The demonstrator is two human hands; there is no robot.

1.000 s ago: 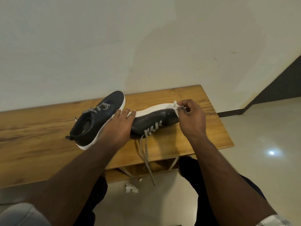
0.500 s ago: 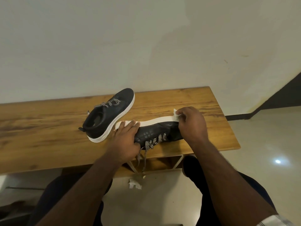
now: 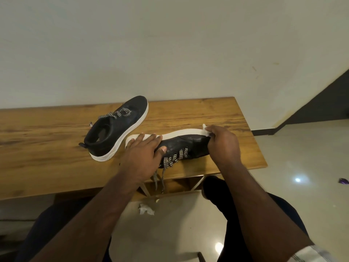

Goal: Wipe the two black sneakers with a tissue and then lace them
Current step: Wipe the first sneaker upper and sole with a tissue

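Two black sneakers with white soles are on the wooden table (image 3: 47, 152). The far sneaker (image 3: 117, 129) stands upright, its toe toward the wall. The near sneaker (image 3: 185, 146) lies on its side, white sole facing away, with its black-and-white lace (image 3: 160, 176) hanging over the table's front edge. My left hand (image 3: 143, 156) grips its heel end, fingers over the sole and thumb on the upper. My right hand (image 3: 222, 144) pinches a small white tissue (image 3: 205, 130) against the toe end by the sole.
A crumpled used tissue (image 3: 146, 208) lies on the pale tiled floor under the table's front edge. A small purple object (image 3: 342, 180) is on the floor at the far right. The wall runs just behind the table. My knees sit below the front edge.
The near sneaker has been tipped with its sole turned further away and its laces now face me. My right hand with the tissue stays at the toe. The camera view has shifted.
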